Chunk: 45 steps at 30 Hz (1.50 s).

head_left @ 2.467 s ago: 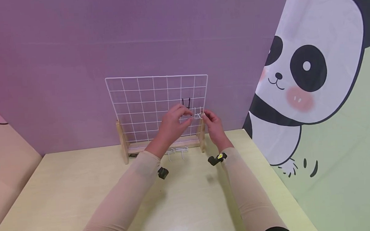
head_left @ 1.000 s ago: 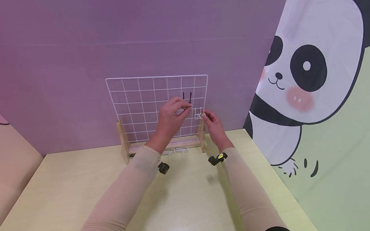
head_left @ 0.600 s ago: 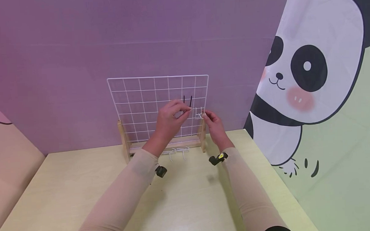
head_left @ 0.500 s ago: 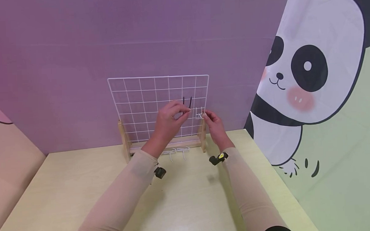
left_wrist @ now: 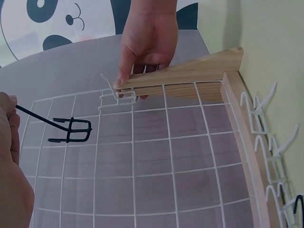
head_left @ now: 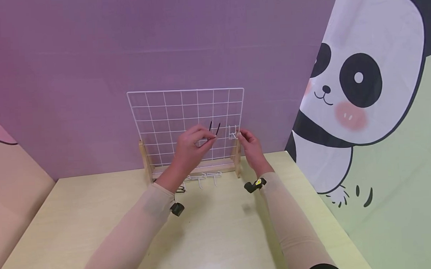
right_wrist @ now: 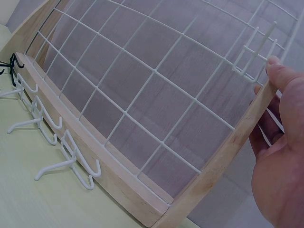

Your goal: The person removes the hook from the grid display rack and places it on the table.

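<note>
A white wire grid panel (head_left: 185,89) stands upright in a wooden base (head_left: 237,157). My left hand (head_left: 191,151) pinches a black wire hook (left_wrist: 78,129) by its straight arm, the two prongs pointing up in front of the panel's right half. On the panel's right side hangs a white wire hook (head_left: 232,133). Beside it, my right hand (head_left: 251,147) grips the panel's right edge at the top of the wooden upright; in the right wrist view the thumb is in front and the other fingers are behind.
Several white hooks (right_wrist: 71,152) lie in a row along the front of the base, with another black hook (head_left: 180,189) at their left end. A purple wall (head_left: 75,96) rises behind the pale tabletop (head_left: 97,217); a panda picture (head_left: 363,74) covers the right wall.
My left hand has risen a little with the black hook, then moved down and left with it. The right hand has stayed at the panel's right edge.
</note>
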Motion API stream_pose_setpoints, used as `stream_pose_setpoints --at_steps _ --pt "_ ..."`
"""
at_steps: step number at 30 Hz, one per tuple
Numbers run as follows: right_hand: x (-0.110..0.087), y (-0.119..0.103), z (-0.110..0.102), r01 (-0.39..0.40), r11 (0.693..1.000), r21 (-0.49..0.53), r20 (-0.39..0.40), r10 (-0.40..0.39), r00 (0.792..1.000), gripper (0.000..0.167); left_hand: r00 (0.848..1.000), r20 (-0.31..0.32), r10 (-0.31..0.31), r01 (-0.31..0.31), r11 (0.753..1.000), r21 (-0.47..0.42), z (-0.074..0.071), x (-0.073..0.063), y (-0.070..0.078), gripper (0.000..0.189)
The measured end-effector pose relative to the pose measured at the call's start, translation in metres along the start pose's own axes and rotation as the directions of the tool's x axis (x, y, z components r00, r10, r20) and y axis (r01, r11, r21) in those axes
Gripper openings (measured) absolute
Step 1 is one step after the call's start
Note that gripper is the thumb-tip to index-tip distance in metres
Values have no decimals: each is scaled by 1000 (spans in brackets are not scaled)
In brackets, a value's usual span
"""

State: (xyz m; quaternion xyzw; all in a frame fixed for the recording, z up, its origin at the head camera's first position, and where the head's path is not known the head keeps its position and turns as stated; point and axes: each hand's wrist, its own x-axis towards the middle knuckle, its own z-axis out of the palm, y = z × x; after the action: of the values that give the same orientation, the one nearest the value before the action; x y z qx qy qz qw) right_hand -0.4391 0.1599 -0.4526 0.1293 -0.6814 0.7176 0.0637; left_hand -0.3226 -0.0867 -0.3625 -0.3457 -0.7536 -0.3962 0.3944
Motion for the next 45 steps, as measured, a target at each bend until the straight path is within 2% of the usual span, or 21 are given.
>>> stream_pose_setpoints --at_steps 4,12,32,40,45 --pt "0 0 0 13 1000 -12 0 -13 1000 39 1000 1 -24 24 1000 -7 -6 -6 -1 12" --pt "-1 1 0 11 1000 -18 -5 -11 1000 37 995 65 -73 71 997 34 -16 -17 0 13" --pt "-2 0 2 2 999 -35 -7 -2 1000 39 994 76 74 -80 993 82 -31 -38 -7 16" --pt "-2 0 1 6 1000 -18 -5 -6 1000 40 991 82 107 -116 987 107 -38 -46 -5 19" --pt "-2 0 2 8 1000 -9 -7 -8 1000 39 990 100 95 -108 986 128 -41 -52 -7 20"
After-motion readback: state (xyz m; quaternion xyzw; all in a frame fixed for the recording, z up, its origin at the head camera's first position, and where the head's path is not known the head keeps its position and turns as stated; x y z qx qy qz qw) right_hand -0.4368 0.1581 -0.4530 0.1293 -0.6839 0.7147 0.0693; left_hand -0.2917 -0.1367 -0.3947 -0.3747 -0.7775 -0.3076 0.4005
